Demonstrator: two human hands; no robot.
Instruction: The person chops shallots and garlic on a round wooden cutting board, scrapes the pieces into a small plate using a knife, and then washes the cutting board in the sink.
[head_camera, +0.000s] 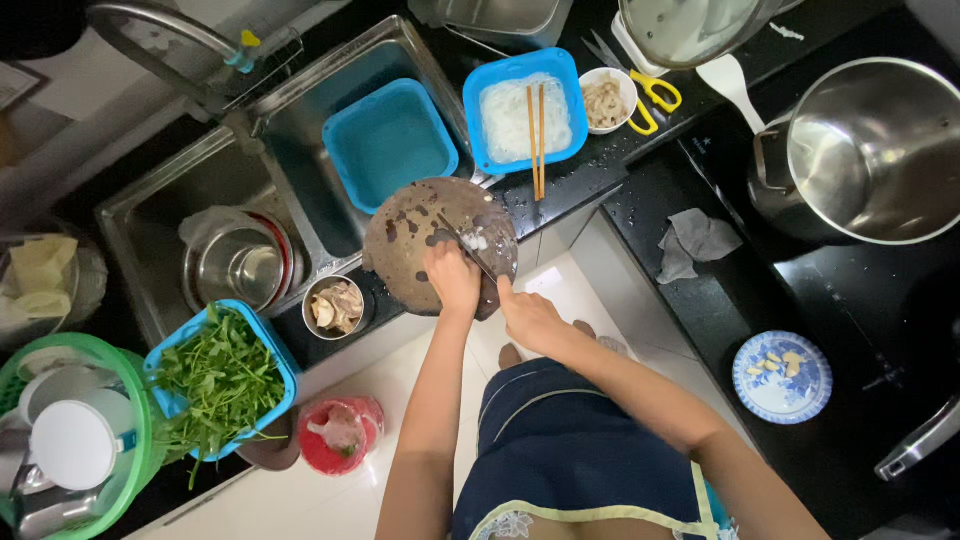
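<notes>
Head view, looking down: a steel sink (300, 130) fills the ten o'clock area, and a big steel pot (880, 150) sits at two o'clock. Near centre lies a round wooden cutting board (410, 225). On it, the left hand (452, 280) presses curled fingers onto a small pale piece (478, 240), perhaps garlic. At the board's four o'clock edge, the right hand (528, 318) grips a knife (466, 248) across that piece.
</notes>
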